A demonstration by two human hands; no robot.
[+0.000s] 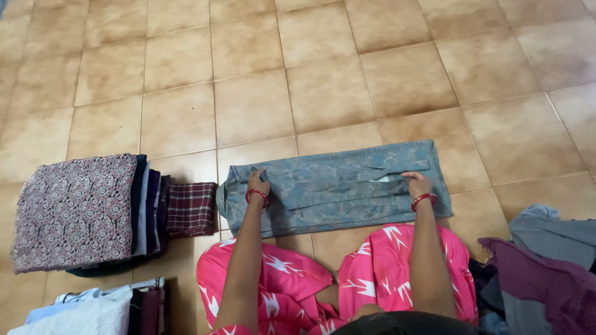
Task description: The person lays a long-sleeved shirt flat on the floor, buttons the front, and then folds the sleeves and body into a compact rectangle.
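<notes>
Folded blue-grey jeans point(335, 186) lying flat on the tiled floor point(323, 74), just in front of the knees. Left hand point(257, 184) pressing the left end, fingers laid flat, nothing pinched; right hand point(417, 184) resting likewise near the right end. Probably soft but thick and rather heavy, not slippery; best taken at both ends. Stack of folded clothes point(81, 211) at left.

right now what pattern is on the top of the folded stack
Stack: maroon with a small pale floral print, head view.

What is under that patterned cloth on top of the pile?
Under the patterned cloth, folded dark and pale clothes show only their edges. A checked cloth pokes out. The rest is covered.
</notes>
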